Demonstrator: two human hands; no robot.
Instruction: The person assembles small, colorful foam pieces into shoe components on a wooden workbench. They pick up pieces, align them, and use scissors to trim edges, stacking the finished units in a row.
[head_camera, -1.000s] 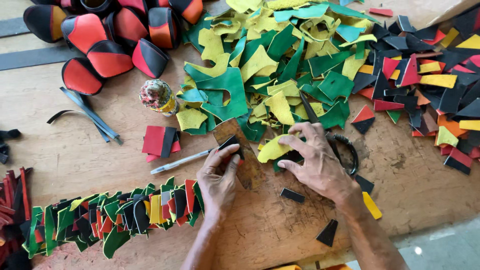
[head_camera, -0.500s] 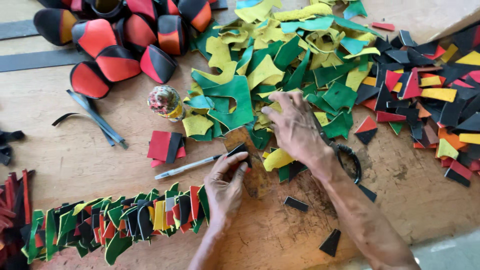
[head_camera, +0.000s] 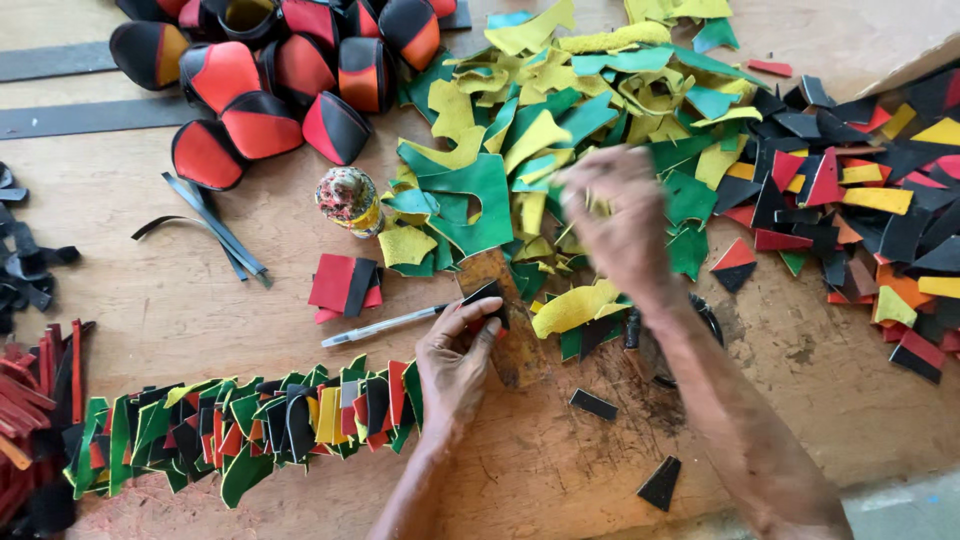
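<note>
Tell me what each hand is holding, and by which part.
The left hand pinches a small black leather piece by its lower edge. The right hand is blurred over the green and yellow scraps; any hold cannot be told.

Two hands, one white pen (head_camera: 380, 325), one paint-crusted bottle (head_camera: 349, 199), and two loose black scraps (head_camera: 593, 404) beside the pen.

Red-black leather cups (head_camera: 262, 125), pen (head_camera: 380, 325), dark straps (head_camera: 215, 225) on table (head_camera: 130, 290)

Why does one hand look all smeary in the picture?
Head view: the right hand is blurred over the green and yellow scrap pile; the left hand, pinching a small black piece, stays sharp; light is soft and even, no glare.
</note>
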